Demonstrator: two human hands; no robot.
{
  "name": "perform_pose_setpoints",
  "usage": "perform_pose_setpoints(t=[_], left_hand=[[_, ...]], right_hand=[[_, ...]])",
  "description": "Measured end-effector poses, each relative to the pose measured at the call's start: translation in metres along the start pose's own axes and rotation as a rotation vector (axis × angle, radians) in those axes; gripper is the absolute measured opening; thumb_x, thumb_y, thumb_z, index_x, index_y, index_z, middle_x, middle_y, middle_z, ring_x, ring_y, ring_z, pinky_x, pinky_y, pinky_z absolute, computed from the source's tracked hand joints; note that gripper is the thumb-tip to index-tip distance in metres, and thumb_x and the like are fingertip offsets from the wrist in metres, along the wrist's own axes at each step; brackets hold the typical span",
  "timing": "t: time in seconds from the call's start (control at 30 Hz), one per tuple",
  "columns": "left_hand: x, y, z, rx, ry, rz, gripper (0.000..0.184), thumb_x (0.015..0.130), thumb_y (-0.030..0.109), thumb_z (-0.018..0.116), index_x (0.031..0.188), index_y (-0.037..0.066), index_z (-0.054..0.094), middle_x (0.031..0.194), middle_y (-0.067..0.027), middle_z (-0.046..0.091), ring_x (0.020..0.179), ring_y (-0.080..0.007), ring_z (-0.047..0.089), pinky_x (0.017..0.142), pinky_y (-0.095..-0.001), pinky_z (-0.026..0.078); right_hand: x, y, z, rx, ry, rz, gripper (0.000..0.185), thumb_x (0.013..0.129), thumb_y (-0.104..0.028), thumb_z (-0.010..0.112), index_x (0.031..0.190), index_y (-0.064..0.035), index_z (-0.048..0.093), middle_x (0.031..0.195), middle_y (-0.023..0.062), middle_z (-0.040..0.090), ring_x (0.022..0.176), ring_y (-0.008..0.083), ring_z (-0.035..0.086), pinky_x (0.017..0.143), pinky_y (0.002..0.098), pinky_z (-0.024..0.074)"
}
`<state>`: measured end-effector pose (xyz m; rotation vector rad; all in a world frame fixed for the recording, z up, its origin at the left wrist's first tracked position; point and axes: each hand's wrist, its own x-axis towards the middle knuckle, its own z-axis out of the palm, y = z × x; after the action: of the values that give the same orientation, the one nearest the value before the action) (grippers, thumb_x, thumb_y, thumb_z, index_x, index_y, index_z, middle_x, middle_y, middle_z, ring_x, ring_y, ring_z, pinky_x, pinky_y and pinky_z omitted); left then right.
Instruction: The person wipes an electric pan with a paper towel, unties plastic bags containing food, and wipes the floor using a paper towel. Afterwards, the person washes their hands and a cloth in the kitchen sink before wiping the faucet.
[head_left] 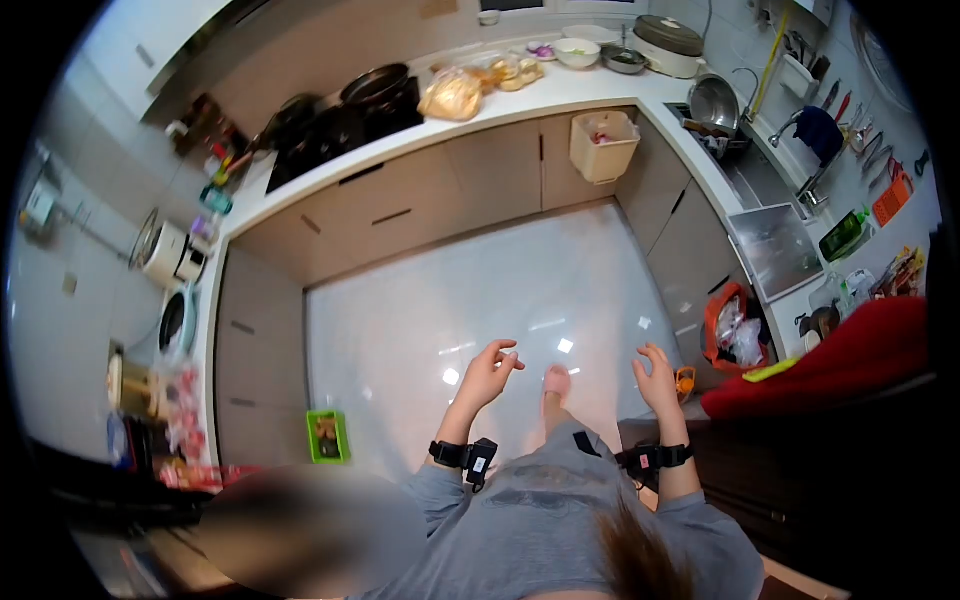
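Held out over the pale floor (410, 300), my left hand (490, 374) has loosely bent fingers with the thumb apart and nothing in it. My right hand (656, 378) is also free, its fingers apart, nearest to the red-orange bin (712, 330) with plastic bags in it by the right cabinets. An orange object (684, 384) shows just beside that hand. Each wrist wears a black strap with a small box. Neither hand touches the counter (400, 142). One foot in a pink slipper (557, 380) is on the floor between the hands.
A stove with a pan (375, 84), bagged food (452, 94), a white bowl (577, 53) and a lidded cooker (669, 45) line the far counter. A cream bin (604, 148) hangs below. The sink (750, 170) is right; a green crate (328, 437) stands left. A blurred patch hides the lower left.
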<state>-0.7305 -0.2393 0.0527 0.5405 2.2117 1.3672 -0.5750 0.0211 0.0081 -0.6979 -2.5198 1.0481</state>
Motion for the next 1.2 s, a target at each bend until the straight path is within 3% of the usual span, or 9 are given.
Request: perform_pose_setpoints(t=[0.17,0.27,0.53,0.7,0.73,0.8,0.87,0.93,1.2], left_hand=[[0.119,0.021,-0.011,0.006,0.020,-0.050,0.028,0.083,0.021,0.047,0.106,0.005,0.047,0.077,-0.0061,0.062,0.054,-0.0109,0.051,0.050,-0.0237,0.041],[0.170,0.040,-0.023,-0.024,0.032,0.025,0.028,0.083,0.020,0.046,0.107,0.006,0.047,0.075,-0.0028,0.061,0.048,-0.0059,0.043,0.041,-0.0190,0.035],[0.294,0.042,-0.068,0.030,0.048,-0.084,0.030,0.083,0.022,0.045,0.108,0.005,0.046,0.078,-0.0030,0.062,0.049,-0.0062,0.045,0.041,-0.0186,0.036],[0.375,0.017,-0.098,0.031,0.190,0.120,0.030,0.083,0.022,0.047,0.108,0.005,0.045,0.076,-0.0030,0.062,0.048,-0.0072,0.045,0.041,-0.0208,0.037],[0.379,0.017,-0.102,0.010,0.240,0.076,0.030,0.083,0.022,0.047,0.108,0.005,0.045,0.076,-0.0030,0.062,0.048,-0.0072,0.045,0.041,-0.0208,0.037],[0.395,0.027,-0.113,0.060,0.286,0.167,0.030,0.083,0.022,0.047,0.107,0.004,0.046,0.076,-0.0037,0.062,0.049,-0.0088,0.047,0.044,-0.0222,0.039],[0.399,0.035,-0.128,0.022,0.338,0.044,0.029,0.083,0.020,0.047,0.106,0.003,0.046,0.076,-0.0045,0.062,0.052,-0.0094,0.048,0.047,-0.0224,0.040],[0.395,0.029,-0.142,0.008,0.358,-0.051,0.028,0.082,0.020,0.047,0.106,0.004,0.047,0.077,-0.0092,0.062,0.076,-0.0220,0.058,0.069,-0.0295,0.043],[0.329,-0.024,-0.231,-0.083,0.930,-0.402,0.028,0.082,0.019,0.048,0.105,0.004,0.047,0.074,-0.0079,0.062,0.072,-0.0209,0.058,0.067,-0.0283,0.043]], right_hand=[[0.131,0.011,0.001,-0.005,0.074,-0.148,0.024,0.076,-0.013,0.053,0.095,0.0008,0.052,0.106,0.0213,0.049,0.099,0.0353,0.046,0.084,0.0365,0.0376],[0.195,-0.015,-0.013,-0.051,0.084,-0.096,0.023,0.076,-0.014,0.053,0.094,0.0002,0.052,0.105,0.0195,0.049,0.099,0.0346,0.046,0.083,0.0358,0.0383],[0.322,-0.013,0.012,0.096,0.019,-0.058,0.024,0.076,-0.014,0.053,0.095,-0.0003,0.053,0.103,0.0177,0.051,0.097,0.0331,0.048,0.082,0.0340,0.0389],[0.392,-0.015,0.034,0.064,-0.094,-0.053,0.024,0.076,-0.012,0.053,0.096,0.0000,0.052,0.098,0.0166,0.054,0.090,0.0294,0.054,0.077,0.0331,0.0423],[0.399,-0.020,0.042,0.129,-0.141,0.027,0.024,0.076,-0.011,0.053,0.097,0.0003,0.052,0.097,0.0165,0.055,0.087,0.0279,0.056,0.075,0.0328,0.0436],[0.427,-0.036,0.062,0.141,-0.225,-0.046,0.024,0.078,-0.011,0.052,0.098,0.0009,0.052,0.096,0.0165,0.056,0.086,0.0256,0.057,0.074,0.0312,0.0443],[0.463,-0.052,0.089,0.169,-0.285,-0.137,0.024,0.079,-0.011,0.051,0.099,0.0015,0.051,0.096,0.0165,0.056,0.085,0.0234,0.058,0.073,0.0296,0.0450],[0.498,-0.066,0.124,0.190,-0.397,-0.191,0.024,0.077,-0.013,0.053,0.097,0.0006,0.052,0.095,0.0172,0.056,0.084,0.0262,0.058,0.072,0.0318,0.0452],[0.585,-0.202,0.291,0.253,-0.893,-0.552,0.023,0.077,-0.013,0.052,0.096,0.0006,0.052,0.092,0.0169,0.057,0.083,0.0267,0.057,0.071,0.0315,0.0452]])
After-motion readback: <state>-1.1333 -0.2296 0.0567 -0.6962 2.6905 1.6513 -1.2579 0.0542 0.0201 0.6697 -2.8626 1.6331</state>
